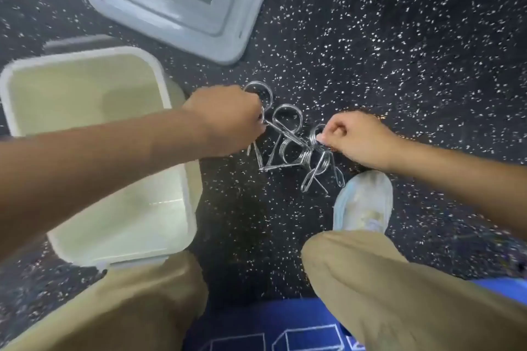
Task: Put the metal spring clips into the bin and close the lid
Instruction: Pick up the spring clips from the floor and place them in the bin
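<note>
While closed on clips (288,148) at centre frame, left hand (228,120), right hand (356,139), open bin (176,185) left, lid (179,0) at top.

Lid (182,0) cut off by the top edge; bin (94,151) partly covered by the left forearm and a knee; clips (288,142) blurred and tangled, count unclear; fingertips of left hand (228,117) hidden beneath it

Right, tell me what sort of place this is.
Probably a gym or fitness room. The floor is black rubber with white flecks, typical of weight areas, and the metal spring clips look like barbell collars. A plastic bin and its lid sit on that floor.
</note>
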### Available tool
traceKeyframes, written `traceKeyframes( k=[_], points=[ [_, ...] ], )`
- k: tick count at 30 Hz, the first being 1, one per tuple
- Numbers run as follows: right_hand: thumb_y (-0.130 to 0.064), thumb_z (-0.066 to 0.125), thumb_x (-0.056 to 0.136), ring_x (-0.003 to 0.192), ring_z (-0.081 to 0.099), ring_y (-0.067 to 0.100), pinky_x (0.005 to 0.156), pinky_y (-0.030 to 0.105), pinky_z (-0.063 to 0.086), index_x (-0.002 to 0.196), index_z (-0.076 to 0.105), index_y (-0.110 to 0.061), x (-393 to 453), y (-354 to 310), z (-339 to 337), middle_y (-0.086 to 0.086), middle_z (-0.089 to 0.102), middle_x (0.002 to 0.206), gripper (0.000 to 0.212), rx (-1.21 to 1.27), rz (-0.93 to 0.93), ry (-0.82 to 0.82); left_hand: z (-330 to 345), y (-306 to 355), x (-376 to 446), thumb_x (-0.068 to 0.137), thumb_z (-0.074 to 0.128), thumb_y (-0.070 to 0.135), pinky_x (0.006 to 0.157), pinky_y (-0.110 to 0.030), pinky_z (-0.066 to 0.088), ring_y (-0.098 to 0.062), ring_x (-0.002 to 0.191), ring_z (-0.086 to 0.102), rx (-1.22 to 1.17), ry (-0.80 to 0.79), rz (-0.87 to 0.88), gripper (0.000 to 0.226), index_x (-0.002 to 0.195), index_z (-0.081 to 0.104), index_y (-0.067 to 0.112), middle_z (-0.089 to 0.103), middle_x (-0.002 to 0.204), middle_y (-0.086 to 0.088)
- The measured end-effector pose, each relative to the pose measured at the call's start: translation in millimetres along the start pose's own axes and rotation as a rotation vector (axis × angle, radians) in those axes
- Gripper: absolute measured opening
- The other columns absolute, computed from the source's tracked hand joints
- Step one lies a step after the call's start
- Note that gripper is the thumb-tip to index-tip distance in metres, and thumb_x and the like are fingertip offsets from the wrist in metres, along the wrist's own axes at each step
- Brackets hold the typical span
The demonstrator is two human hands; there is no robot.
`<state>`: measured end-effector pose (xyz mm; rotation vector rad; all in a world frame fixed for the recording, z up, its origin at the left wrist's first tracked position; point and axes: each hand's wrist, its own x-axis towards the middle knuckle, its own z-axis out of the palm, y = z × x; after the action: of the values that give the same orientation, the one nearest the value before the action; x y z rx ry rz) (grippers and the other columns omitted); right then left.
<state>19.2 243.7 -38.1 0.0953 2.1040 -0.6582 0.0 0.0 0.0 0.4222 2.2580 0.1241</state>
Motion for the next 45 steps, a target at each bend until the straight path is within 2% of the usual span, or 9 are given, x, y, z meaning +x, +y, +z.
traceKeyframes(
  k=[4,9,14,19,25,32,37,41,45],
  points=[
    [-0.041,0.07,0.088,0.053,0.051,0.012,0.053,0.026,0.041,0.08,0.068,-0.021,9,14,11,0.004,0.07,0.068,0.022,-0.164,-0.097,-0.073,25,7,14,0.101,0.04,0.036,0.059,-0.034,0.042,-0.026,0.064,0.05,0.229,-0.001,0.027,0.028,0.083,0.044,0.015,0.042,0.064,0.0],
    [-0.049,0.068,0.086,0.056,0.057,0.011,0.053,0.029,0.045,0.069,0.063,-0.026,18,20,10,-0.003,0.067,0.066,0.028,-0.342,-0.2,-0.05,49,0,29,0.098,0.045,0.049,0.06,-0.035,0.044,-0.029,0.077,0.063,0.335,0.002,0.061,0.037,0.08,0.046,0.017,0.053,0.076,0.0],
    [-0.045,0.06,0.091,0.062,0.052,0.005,0.057,0.031,0.045,0.065,0.051,-0.026,21,24,9,-0.01,0.053,0.069,0.034,-0.46,-0.337,0.02,45,1,49,0.099,0.043,0.053,0.057,-0.033,0.04,-0.025,0.062,0.05,0.299,0.053,0.066,0.051,0.062,0.031,0.018,0.039,0.06,0.004],
    [-0.042,0.057,0.094,0.06,0.047,0.004,0.056,0.026,0.04,0.069,0.05,-0.029,12,41,6,-0.007,0.052,0.072,0.029,-0.311,-0.354,0.054,49,0,58,0.095,0.051,0.031,0.052,-0.031,0.038,-0.026,0.056,0.048,0.281,0.176,0.088,0.025,0.079,0.057,0.012,0.053,0.065,-0.001],
    [-0.038,0.053,0.096,0.063,0.045,0.008,0.061,0.026,0.041,0.08,0.054,-0.023,-2,63,0,-0.006,0.049,0.076,0.022,-0.104,-0.267,0.129,50,3,59,0.094,0.053,0.022,0.046,-0.031,0.03,-0.031,0.056,0.054,0.333,0.275,0.126,0.01,0.093,0.057,0.013,0.061,0.072,-0.002],
    [-0.03,0.057,0.098,0.057,0.042,0.005,0.056,0.019,0.038,0.086,0.06,-0.02,-15,62,-14,-0.003,0.05,0.073,0.016,0.031,-0.225,0.176,47,15,54,0.087,0.053,0.011,0.049,-0.031,0.032,-0.026,0.051,0.043,0.263,0.249,0.073,0.015,0.073,0.049,0.01,0.038,0.057,-0.001],
    [-0.027,0.057,0.098,0.057,0.037,0.007,0.056,0.021,0.036,0.084,0.057,-0.019,-29,60,-17,-0.005,0.046,0.072,0.016,0.035,-0.223,0.231,33,13,39,0.084,0.054,0.016,0.054,-0.033,0.035,-0.03,0.059,0.048,0.202,0.269,0.006,0.028,0.063,0.035,0.016,0.04,0.059,-0.002],
    [-0.027,0.057,0.098,0.059,0.035,0.008,0.059,0.031,0.035,0.085,0.057,-0.012,-39,55,-17,-0.006,0.043,0.071,0.02,0.117,-0.193,0.197,11,0,22,0.082,0.054,0.021,0.051,-0.03,0.038,-0.025,0.053,0.05,0.185,0.277,-0.026,0.018,0.066,0.052,0.013,0.052,0.06,-0.003],
    [-0.027,0.056,0.099,0.071,0.042,0.012,0.069,0.032,0.039,0.091,0.06,-0.014,-42,40,-15,0.0,0.049,0.078,0.016,0.281,-0.156,0.12,-12,-10,-7,0.08,0.055,0.029,0.046,-0.028,0.036,-0.022,0.048,0.046,0.165,0.294,-0.046,0.027,0.06,0.046,0.013,0.048,0.054,-0.003]
  ],
)
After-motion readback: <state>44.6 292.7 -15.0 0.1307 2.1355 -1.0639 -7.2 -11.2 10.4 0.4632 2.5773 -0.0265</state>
